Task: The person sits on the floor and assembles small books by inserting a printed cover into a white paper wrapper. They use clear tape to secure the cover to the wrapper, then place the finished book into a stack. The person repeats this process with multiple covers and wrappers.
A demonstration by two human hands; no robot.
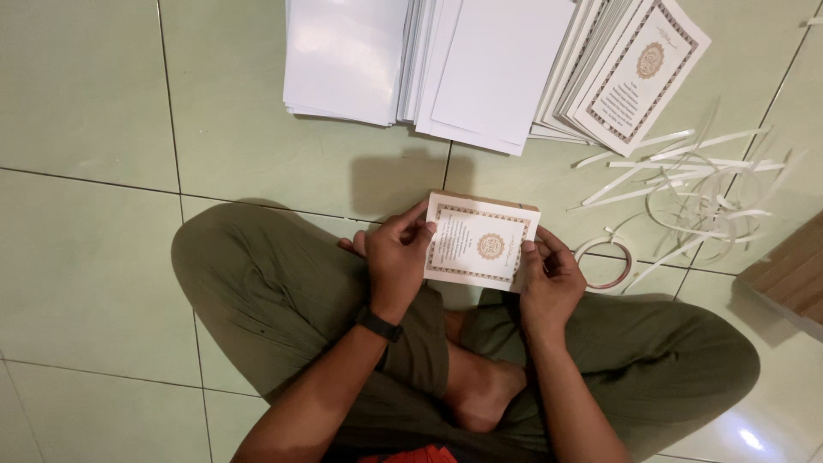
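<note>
I sit cross-legged on a pale green tiled floor. Both hands hold one white printed card (480, 243) with an ornate brown border and a round emblem, above my knees. My left hand (396, 253) grips its left edge, thumb on the face. My right hand (549, 279) grips the right edge. A black band circles my left wrist (378, 324).
Fanned stacks of blank white sheets (411, 60) lie ahead, with a stack of matching printed cards (630, 73) at their right. A tangle of white paper strips (694, 184) and a tape roll (607, 263) lie right of my hands. Brown cardboard (793, 274) sits at the right edge.
</note>
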